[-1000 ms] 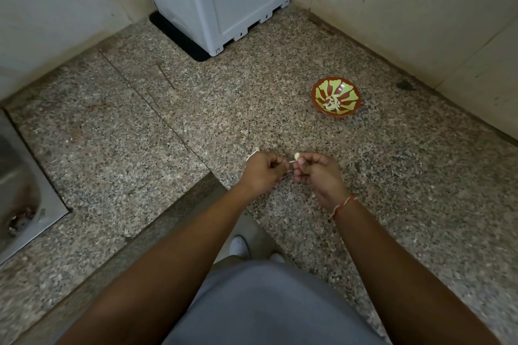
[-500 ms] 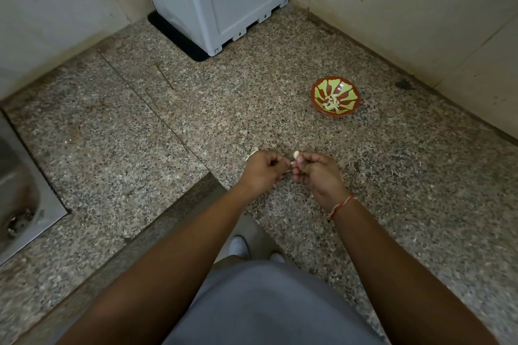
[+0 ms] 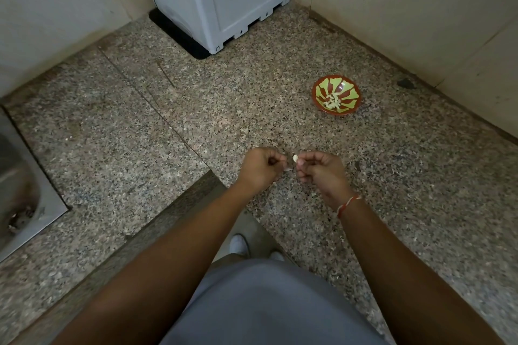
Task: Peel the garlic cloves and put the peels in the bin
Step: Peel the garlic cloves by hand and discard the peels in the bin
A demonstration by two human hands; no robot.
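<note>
Left hand (image 3: pixel 260 168) and right hand (image 3: pixel 322 169) are held curled, knuckles nearly touching, over the counter (image 3: pixel 196 109), a clove (image 3: pixel 295 158) pinched by the right fingertips, left contents indiscernible; bowl (image 3: pixel 336 94) well apart, near the wall.

Over the speckled counter (image 3: pixel 117 131), near its front edge, my right hand (image 3: pixel 322 172) pinched a garlic clove (image 3: pixel 295 158) while my left hand (image 3: pixel 259 166) stayed curled beside it. A patterned bowl (image 3: pixel 336 94) holding pale pieces sat toward the back right corner.
</note>
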